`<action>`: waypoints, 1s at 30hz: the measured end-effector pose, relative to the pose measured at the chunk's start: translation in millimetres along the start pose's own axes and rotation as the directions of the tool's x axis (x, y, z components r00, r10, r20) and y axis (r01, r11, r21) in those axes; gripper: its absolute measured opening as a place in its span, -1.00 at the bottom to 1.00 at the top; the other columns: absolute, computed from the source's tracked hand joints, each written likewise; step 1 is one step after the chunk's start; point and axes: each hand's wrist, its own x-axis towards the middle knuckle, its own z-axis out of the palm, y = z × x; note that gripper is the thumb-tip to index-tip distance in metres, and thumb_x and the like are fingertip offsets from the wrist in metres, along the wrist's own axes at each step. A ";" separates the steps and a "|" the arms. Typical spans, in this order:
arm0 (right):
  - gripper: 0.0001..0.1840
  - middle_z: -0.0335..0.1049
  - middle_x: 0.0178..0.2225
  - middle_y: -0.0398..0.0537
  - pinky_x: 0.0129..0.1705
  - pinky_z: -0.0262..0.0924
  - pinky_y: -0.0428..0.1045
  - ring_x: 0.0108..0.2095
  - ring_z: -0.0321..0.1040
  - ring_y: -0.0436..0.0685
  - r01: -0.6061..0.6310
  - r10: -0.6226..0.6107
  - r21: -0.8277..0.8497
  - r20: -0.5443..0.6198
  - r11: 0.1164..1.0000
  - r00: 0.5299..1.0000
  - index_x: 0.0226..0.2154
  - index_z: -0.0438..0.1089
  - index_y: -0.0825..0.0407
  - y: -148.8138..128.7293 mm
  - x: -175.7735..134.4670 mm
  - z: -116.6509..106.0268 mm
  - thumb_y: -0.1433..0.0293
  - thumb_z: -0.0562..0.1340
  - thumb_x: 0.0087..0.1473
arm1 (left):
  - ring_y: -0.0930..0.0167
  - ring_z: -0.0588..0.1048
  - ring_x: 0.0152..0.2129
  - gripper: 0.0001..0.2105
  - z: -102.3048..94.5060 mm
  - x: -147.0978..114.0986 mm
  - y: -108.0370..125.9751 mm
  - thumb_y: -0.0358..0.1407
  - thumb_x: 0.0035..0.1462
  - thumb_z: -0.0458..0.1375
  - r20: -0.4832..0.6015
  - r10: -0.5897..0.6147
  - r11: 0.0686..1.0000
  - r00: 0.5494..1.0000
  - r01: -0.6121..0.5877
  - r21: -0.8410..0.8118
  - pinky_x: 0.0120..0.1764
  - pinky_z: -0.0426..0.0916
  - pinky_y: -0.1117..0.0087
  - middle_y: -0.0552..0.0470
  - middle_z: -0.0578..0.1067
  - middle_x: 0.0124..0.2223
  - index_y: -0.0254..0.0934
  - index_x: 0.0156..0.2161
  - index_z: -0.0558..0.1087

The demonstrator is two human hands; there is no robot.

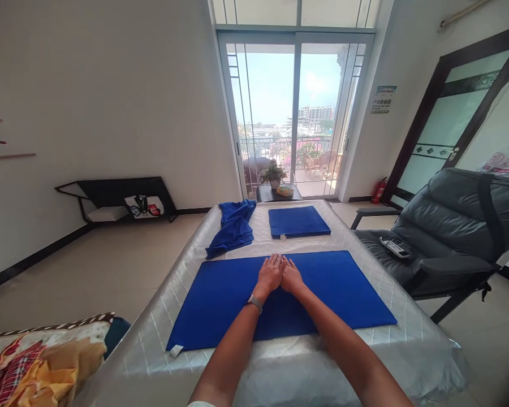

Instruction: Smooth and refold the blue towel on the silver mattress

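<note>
A large blue towel (326, 305) lies spread in a smooth rectangle, with a white tag at its near left corner. My left hand (271, 274), with a watch on the wrist, rests flat near the towel's middle. Against it, side by side, my right hand (292, 277) also lies flat on the cloth, fingers stretched out. Neither hand grips anything. Beyond them is a neatly folded blue towel (299, 220) with a tag on its near edge. To its left sits a crumpled blue towel (234, 229).
The towels lie on a bed-like surface with a shiny quilted cover (148, 345). A grey recliner (445, 226) holding a white device (395, 247) stands right. Piled cloths (46, 367) are at lower left. A plant (274, 174) stands on a chair before glass doors.
</note>
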 end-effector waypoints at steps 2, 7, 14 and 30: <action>-0.30 -0.22 0.43 0.05 0.40 -0.38 0.17 0.43 -0.34 0.22 0.006 -0.006 -0.012 0.015 1.000 1.000 0.42 -0.12 0.12 2.1 1.4 7.0 0.29 -0.05 0.28 | 0.23 0.15 0.32 -0.42 11.6 -0.1 0.9 -0.10 0.42 -0.35 0.006 -0.019 1.000 1.000 0.019 -0.002 0.32 0.04 0.08 -0.23 0.24 0.35 -0.34 0.34 0.20; -0.31 -0.22 0.43 0.07 0.40 -0.37 0.20 0.43 -0.32 0.24 -0.006 0.006 0.002 0.012 1.000 1.000 0.41 -0.11 0.16 5.1 1.3 10.5 0.28 -0.11 0.30 | 0.22 0.12 0.34 -0.40 18.3 -4.2 -9.4 -0.05 0.41 -0.32 -0.005 -0.063 0.998 0.998 0.063 0.000 0.33 0.00 0.05 -0.25 0.24 0.35 -0.35 0.35 0.19; -0.30 -0.20 0.43 0.03 0.40 -0.41 0.14 0.43 -0.32 0.14 -0.144 0.143 0.036 0.028 0.989 0.989 0.41 -0.09 0.15 22.1 0.6 3.4 0.19 -0.24 0.35 | 0.23 0.03 0.37 -0.31 10.4 -8.5 -17.9 0.06 0.37 -0.35 0.054 -0.133 0.991 0.990 0.133 0.014 0.36 -0.09 0.07 -0.20 0.12 0.40 -0.36 0.39 0.10; -0.27 -0.23 0.44 0.02 0.40 -0.41 0.14 0.42 -0.32 0.14 -0.494 0.494 -0.101 -0.019 0.864 0.869 0.41 -0.14 0.18 202.5 -48.5 -16.3 0.17 -0.25 0.32 | 0.20 0.02 0.37 -0.30 -32.8 -62.8 -163.8 0.11 0.35 -0.30 0.025 -0.368 0.920 0.929 0.360 0.153 0.34 -0.10 0.02 -0.19 0.08 0.42 -0.33 0.39 0.09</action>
